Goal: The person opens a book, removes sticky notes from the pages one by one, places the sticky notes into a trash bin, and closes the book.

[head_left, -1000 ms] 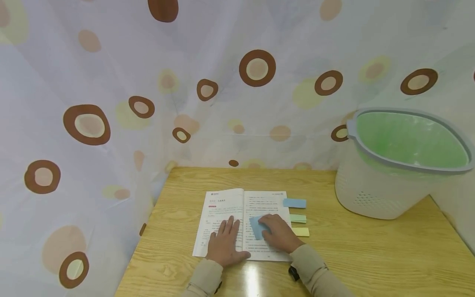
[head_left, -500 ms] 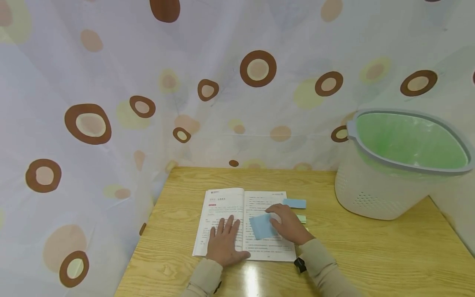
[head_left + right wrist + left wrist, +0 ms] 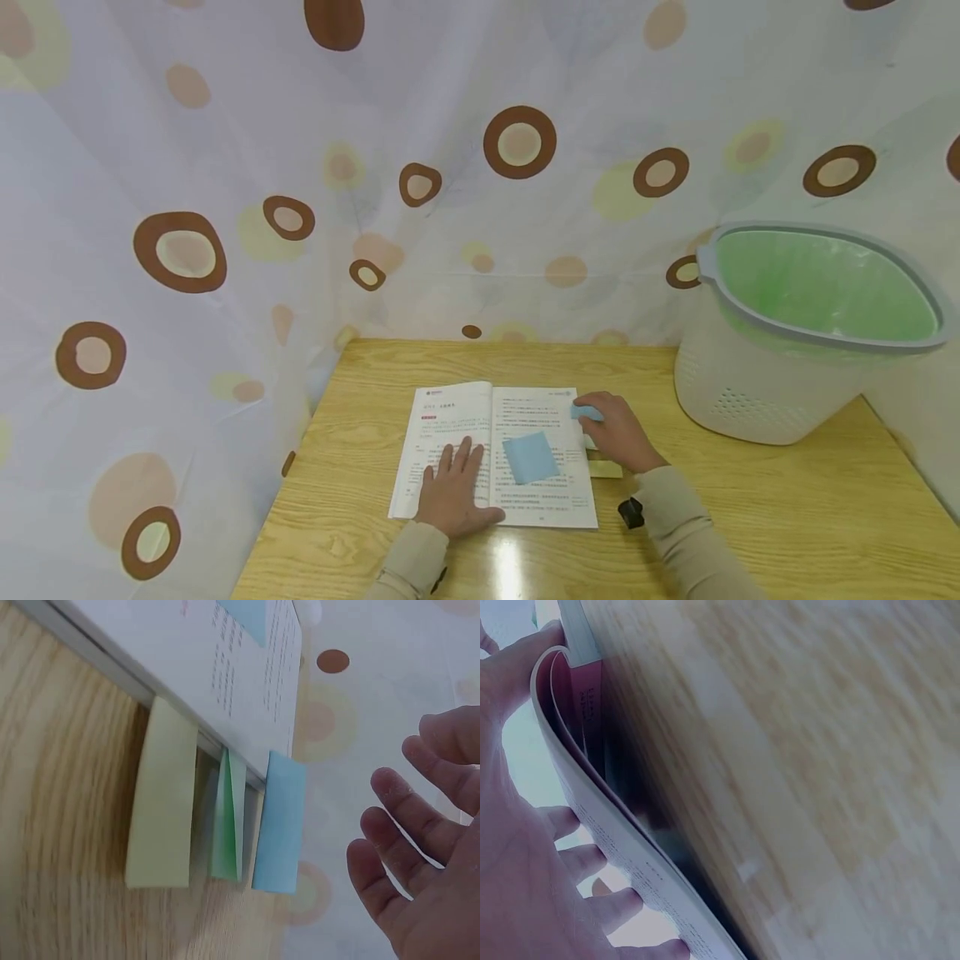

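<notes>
An open book [image 3: 525,512] lies on the wooden table, and my left hand [image 3: 450,496] rests on its left page with fingers spread. In the left wrist view, the thumb is by the spine end and the fingertips lie along the curved page [image 3: 622,825]. A square blue sticky note [image 3: 531,458] sits on the right page. Blue [image 3: 280,825], green [image 3: 229,825] and yellow sticky tabs [image 3: 163,802] stick out from the book's right side. My right hand [image 3: 618,433] is at the blue tab; in the right wrist view its loosely bent fingers stand apart from it, holding nothing.
A tall white laundry basket [image 3: 735,375] with a grey rim and green inside stands at the back right of the wooden table [image 3: 787,517]. A spotted curtain [image 3: 570,208] hangs behind the table and along its left side.
My right hand has left the square blue sticky note, which now lies fully in view on the page, and moved right to the blue tab. The left hand has stayed put.
</notes>
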`<state>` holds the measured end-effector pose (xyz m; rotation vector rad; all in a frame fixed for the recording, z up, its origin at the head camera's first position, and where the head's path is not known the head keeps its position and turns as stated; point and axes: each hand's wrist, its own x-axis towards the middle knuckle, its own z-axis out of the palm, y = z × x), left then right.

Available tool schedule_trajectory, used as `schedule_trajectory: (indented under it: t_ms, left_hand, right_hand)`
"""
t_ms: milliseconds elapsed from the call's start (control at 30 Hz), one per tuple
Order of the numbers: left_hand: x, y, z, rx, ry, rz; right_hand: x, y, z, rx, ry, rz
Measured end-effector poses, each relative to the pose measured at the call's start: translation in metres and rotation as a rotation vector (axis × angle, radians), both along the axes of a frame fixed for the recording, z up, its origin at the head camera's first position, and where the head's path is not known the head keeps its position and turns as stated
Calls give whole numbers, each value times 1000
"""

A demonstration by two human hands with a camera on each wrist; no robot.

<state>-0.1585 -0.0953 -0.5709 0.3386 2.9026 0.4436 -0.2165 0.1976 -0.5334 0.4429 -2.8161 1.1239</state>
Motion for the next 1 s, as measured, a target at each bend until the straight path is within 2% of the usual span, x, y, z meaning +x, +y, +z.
schedule_trajectory:
  t_ms: [133, 333, 700, 1000]
  left_hand:
    - [0, 0, -2, 1, -2, 1]
    - [0, 0, -1, 6, -11, 5]
    - [0, 1, 0, 6, -21, 9]
    - [1, 2, 2, 0, -10, 9]
  right_hand:
    - [-2, 6, -1, -17, -25, -22]
    - [-3, 10, -4, -18, -12, -30]
    - [-15, 21, -5, 66, -19, -62]
    - [-22, 29, -11, 97, -19, -72]
